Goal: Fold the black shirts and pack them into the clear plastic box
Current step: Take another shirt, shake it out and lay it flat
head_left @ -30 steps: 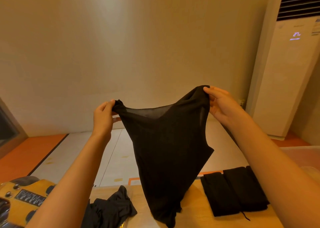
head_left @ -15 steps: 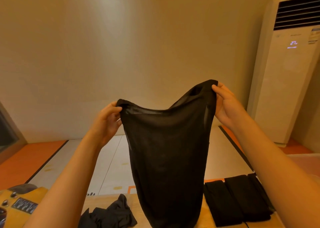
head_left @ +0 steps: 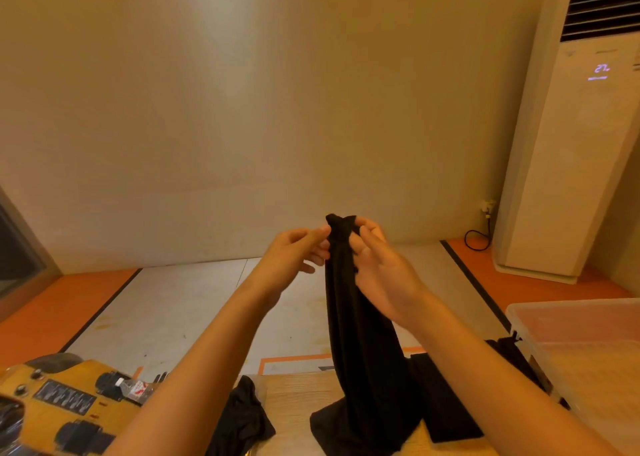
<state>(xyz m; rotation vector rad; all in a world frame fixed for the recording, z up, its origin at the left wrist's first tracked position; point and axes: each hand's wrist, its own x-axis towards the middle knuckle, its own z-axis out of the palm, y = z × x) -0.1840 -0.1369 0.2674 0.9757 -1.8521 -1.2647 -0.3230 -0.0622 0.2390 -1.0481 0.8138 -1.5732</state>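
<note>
Plain black on the hanging shirt (head_left: 360, 334), the crumpled shirt (head_left: 242, 417) and the folded shirts (head_left: 443, 407) alike. Clear with a pinkish cast on the box (head_left: 568, 317). Pale wood grain on the surface (head_left: 294, 396). Orange on the floor (head_left: 52, 317), with pale grey panels and black stripes. Beige on the wall (head_left: 242, 109). Cream on the air conditioner (head_left: 554, 178), black at its grille, purple in its digits. Yellow on the device (head_left: 79, 369), with black knobs.

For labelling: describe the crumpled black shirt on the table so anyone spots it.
Find the wooden table at the bottom. Just right of the yellow device lies the crumpled shirt. Unlike the shirt held up and the flat folded ones, it is a loose heap.
</note>
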